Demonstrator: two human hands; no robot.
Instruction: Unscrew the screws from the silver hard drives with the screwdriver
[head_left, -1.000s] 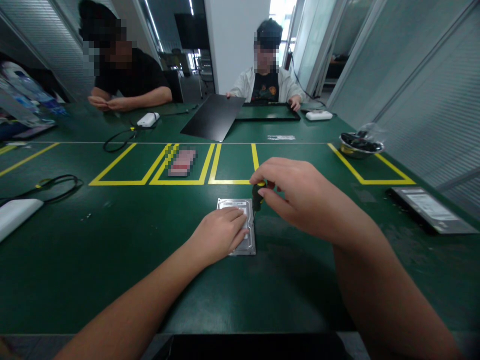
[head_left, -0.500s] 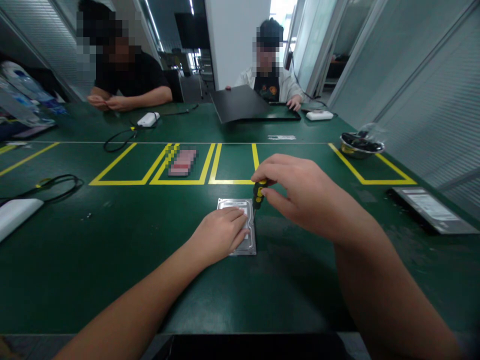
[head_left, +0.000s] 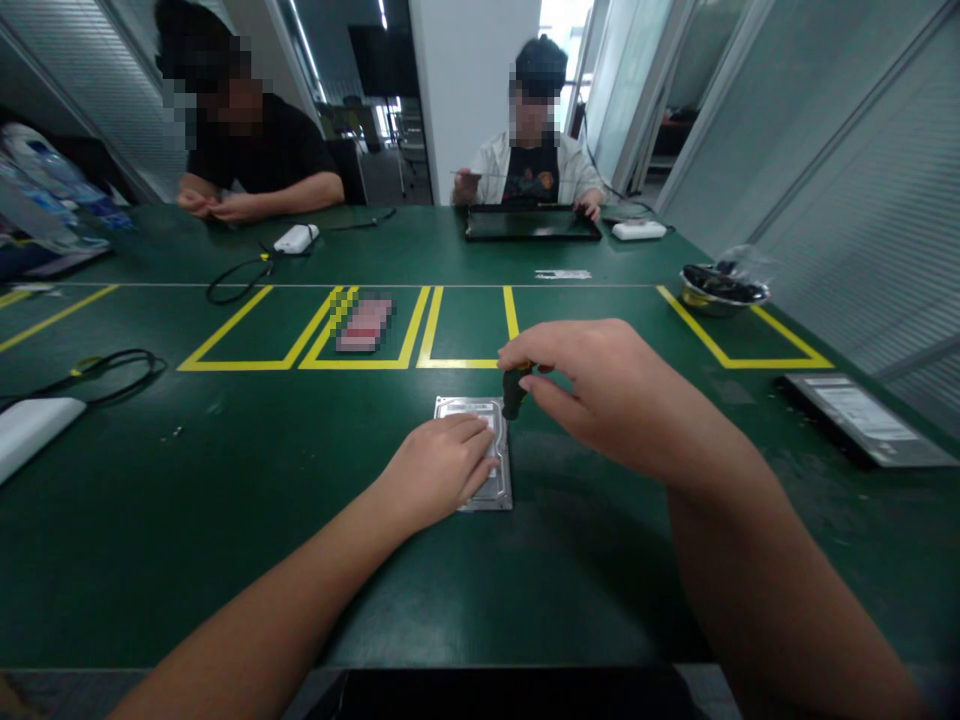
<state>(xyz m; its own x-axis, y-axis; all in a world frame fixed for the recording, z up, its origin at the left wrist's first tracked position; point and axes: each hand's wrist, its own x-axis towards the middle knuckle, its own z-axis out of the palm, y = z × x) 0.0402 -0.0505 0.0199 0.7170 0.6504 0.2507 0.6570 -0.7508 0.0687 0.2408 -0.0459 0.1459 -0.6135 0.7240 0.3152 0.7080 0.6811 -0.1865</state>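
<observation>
A silver hard drive (head_left: 501,490) lies flat on the green table in front of me. My left hand (head_left: 439,460) rests palm down across it, fingers stretched out over its top and covering much of the label. My right hand (head_left: 592,375) pinches the dark handle of a screwdriver (head_left: 515,392) between thumb and fingers. The screwdriver stands nearly upright over the drive's right edge, near the far corner. Its tip is too small to make out.
Another hard drive (head_left: 870,420) lies at the right. Beyond it sits a metal bowl (head_left: 720,298) of dark items. A white box (head_left: 34,430) and a black cable (head_left: 124,375) lie at left. Across the table, one co-worker (head_left: 532,170) handles a black panel frame (head_left: 532,235); another person (head_left: 259,160) sits nearby.
The screwdriver handle has turned in my right hand, its yellow marks now mostly out of sight. My left hand and the drive stay put. Opposite, the co-worker has raised the black sheet edge-on.
</observation>
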